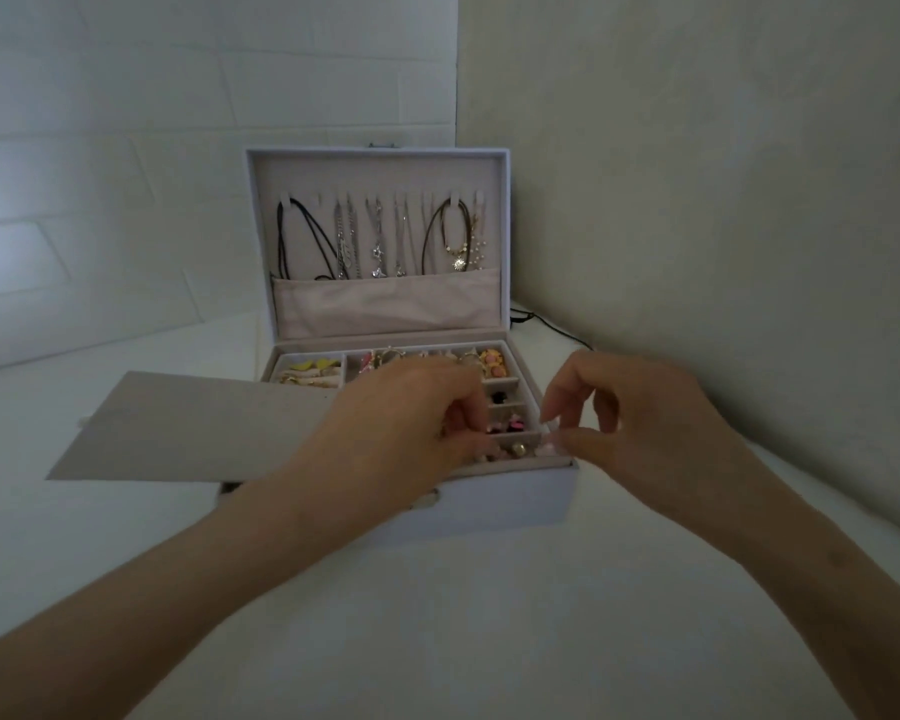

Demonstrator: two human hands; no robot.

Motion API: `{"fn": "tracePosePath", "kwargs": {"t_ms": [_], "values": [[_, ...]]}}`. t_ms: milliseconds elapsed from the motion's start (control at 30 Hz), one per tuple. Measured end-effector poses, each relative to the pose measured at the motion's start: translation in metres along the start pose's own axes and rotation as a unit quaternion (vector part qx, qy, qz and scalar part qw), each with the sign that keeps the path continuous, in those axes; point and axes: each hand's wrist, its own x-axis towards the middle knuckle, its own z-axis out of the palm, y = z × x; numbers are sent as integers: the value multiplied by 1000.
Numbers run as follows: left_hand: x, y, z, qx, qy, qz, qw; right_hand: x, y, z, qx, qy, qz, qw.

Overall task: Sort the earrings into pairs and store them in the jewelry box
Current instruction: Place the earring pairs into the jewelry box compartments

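Observation:
A white jewelry box (515, 498) stands open on the table, its lid upright with several necklaces (380, 241) hanging inside. Its top tray is split into small compartments with earrings: yellow ones (317, 364) at the far left, orange ones (492, 362) at the far right, pink and black ones (513, 420) lower down. My left hand (411, 413) reaches over the tray, its curled fingertips down in the near right compartments beside a round gold earring (518, 449). My right hand (640, 423) hovers at the box's right front corner and pinches a small pale pink earring (545, 449).
A grey flat card or tray (188, 428) lies tilted over the left part of the box. A black cable (546, 324) runs behind the box on the right. Walls stand close behind and to the right. The white tabletop (437, 615) spreads in front.

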Motion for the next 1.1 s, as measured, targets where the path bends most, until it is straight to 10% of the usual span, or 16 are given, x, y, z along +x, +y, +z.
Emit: {"fn": "tracePosePath", "kwargs": {"t_ms": [267,533,1100], "values": [[-76,21,-7,-36,-154,29,987,-83,-16,23,63,-187,-31,980],[-90,23,17,-35,-306,55,950,-107,-27,39,3,-200,-10,980],[-73,23,16,-95,-197,51,974,-88,-26,39,165,-77,40,982]]}}
